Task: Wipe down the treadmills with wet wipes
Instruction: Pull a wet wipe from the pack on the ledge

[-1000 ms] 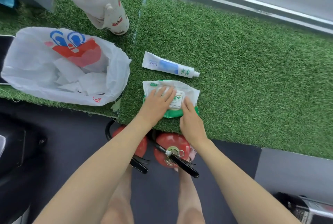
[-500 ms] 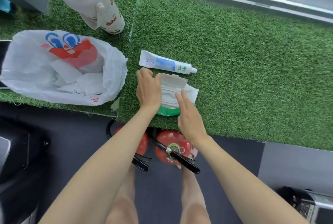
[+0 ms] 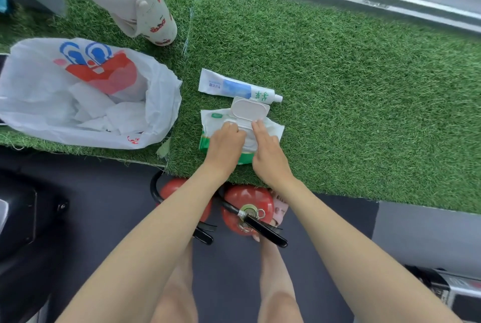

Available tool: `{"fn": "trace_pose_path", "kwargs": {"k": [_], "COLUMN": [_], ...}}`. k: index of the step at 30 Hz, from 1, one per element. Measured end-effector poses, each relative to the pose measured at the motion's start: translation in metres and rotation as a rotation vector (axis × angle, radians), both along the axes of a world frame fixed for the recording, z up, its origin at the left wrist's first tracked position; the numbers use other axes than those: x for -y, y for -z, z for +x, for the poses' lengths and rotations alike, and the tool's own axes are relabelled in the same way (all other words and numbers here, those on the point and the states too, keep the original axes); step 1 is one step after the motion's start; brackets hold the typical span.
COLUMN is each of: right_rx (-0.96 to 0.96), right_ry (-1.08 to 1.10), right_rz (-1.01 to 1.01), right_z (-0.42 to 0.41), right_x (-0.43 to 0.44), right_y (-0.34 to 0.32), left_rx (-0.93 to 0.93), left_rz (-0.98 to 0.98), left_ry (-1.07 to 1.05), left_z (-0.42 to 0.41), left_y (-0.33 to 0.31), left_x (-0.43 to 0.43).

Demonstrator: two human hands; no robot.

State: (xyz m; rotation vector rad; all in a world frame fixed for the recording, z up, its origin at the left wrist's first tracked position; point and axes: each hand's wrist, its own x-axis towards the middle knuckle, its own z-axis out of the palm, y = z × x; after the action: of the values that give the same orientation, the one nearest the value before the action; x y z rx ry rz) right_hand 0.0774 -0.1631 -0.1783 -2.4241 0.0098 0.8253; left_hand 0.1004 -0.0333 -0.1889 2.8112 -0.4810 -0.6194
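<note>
Plastic lid up, wipes within reach

Wet-wipe pack [image 3: 212, 121] lies on turf [image 3: 364, 88], lid [image 3: 250, 110] flipped open. Left hand [image 3: 226, 140] curls at the opening, grasp unclear; right hand [image 3: 268, 151] presses flat. Yanking risks several wipes bunching out.

White plastic bag [image 3: 39, 83] on green turf [image 3: 351, 101], tube [image 3: 234, 87], two red fire extinguishers [image 3: 247, 196]

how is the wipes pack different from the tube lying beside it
The wipes pack has its lid flipped open; the tube is capped. The wipes pack is wide and puffy; the tube is slim and flat. The left hand and right hand are on the wipes pack; the tube lies untouched. Both lie on green turf, mostly white.
</note>
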Motion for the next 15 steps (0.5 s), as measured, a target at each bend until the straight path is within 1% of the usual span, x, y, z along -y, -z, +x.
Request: {"fn": "trace_pose_path", "kwargs": {"k": [2, 3, 6, 8, 10, 13, 15], "right_rx": [-0.034, -0.043, -0.048, -0.041, -0.026, -0.032, -0.045], "right_ry": [0.016, 0.018, 0.013, 0.01, 0.009, -0.003, -0.006], "right_rz": [0.035, 0.041, 0.039, 0.039, 0.04, 0.036, 0.039], "right_z": [0.0, 0.001, 0.002, 0.001, -0.001, -0.001, 0.001], "right_x": [0.001, 0.001, 0.001, 0.0, 0.0, 0.001, 0.002], "right_y": [0.0, 0.001, 0.002, 0.003, 0.004, 0.005, 0.005], "left_rx": [-0.004, -0.027, -0.094, -0.126, -0.058, -0.042, -0.033], "left_rz": [0.177, 0.245, 0.224, 0.222, 0.282, 0.333, 0.332], "left_ry": [0.132, 0.165, 0.282, 0.301, 0.32, 0.369, 0.418], "left_z": [0.003, 0.005, 0.006, 0.009, 0.009, 0.015, 0.017], "left_y": [-0.004, -0.003, 0.005, 0.004, 0.002, 0.002, 0.006], "left_x": [0.006, 0.008, 0.014, 0.017, 0.017, 0.013, 0.01]}}
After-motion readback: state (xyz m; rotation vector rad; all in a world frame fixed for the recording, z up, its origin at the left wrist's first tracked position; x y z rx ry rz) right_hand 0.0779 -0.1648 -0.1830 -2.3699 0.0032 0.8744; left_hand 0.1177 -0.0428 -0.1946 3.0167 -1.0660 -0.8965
